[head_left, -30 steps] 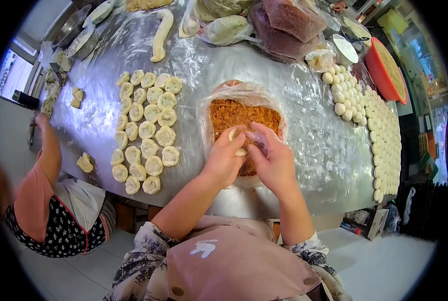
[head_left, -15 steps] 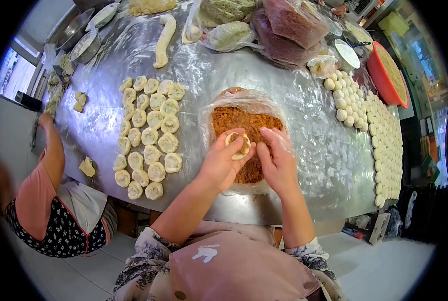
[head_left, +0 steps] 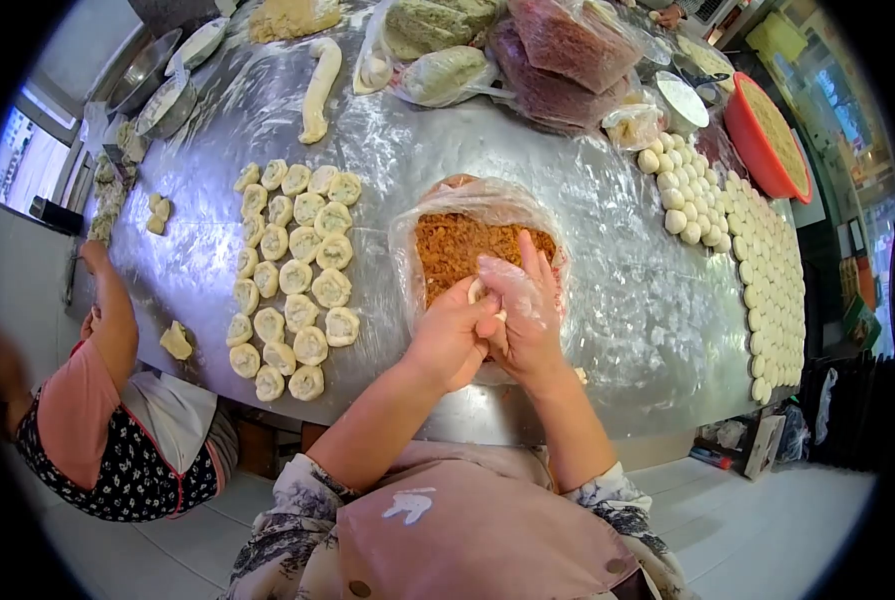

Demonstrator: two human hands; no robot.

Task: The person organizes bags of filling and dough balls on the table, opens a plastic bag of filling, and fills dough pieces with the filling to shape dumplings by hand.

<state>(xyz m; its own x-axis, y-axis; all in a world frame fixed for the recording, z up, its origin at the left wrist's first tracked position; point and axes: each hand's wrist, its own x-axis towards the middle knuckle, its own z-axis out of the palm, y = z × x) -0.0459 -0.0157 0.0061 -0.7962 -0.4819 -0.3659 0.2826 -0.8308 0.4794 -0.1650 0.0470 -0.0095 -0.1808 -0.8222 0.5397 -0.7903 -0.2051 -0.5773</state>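
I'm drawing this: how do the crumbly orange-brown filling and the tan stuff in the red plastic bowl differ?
The crumbly orange-brown filling is darker; the tan stuff paler. The filling lies in clear plastic, the tan stuff in a red plastic bowl. Neither has a lid.

Passing room lay over steel table at 3 o'clock of filling bag; dough rounds blocked 9, plastic bags near 1; space behind bags probably tight.
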